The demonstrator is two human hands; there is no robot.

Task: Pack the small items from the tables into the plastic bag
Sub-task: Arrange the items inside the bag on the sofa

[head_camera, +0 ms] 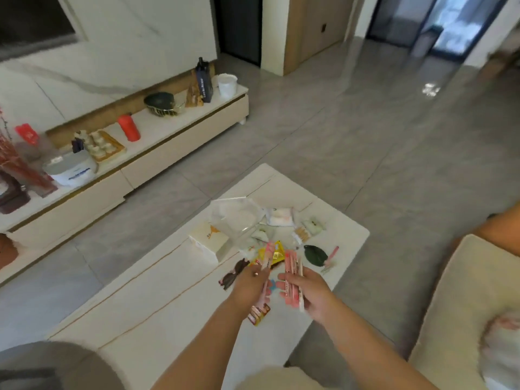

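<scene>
My left hand holds a thin pink stick packet over the white coffee table. My right hand grips a bundle of pink stick packets. A clear plastic bag lies open on the table beyond them. Around it lie a yellow packet, white and green sachets, a dark green leaf-shaped item, a pink stick, sunglasses, an orange-brown packet and a cream box.
A long low TV cabinet stands at the left with a red cylinder, a tea set tray, a white tin and a dark bag. A cream sofa sits at the right. Grey tiled floor surrounds the table.
</scene>
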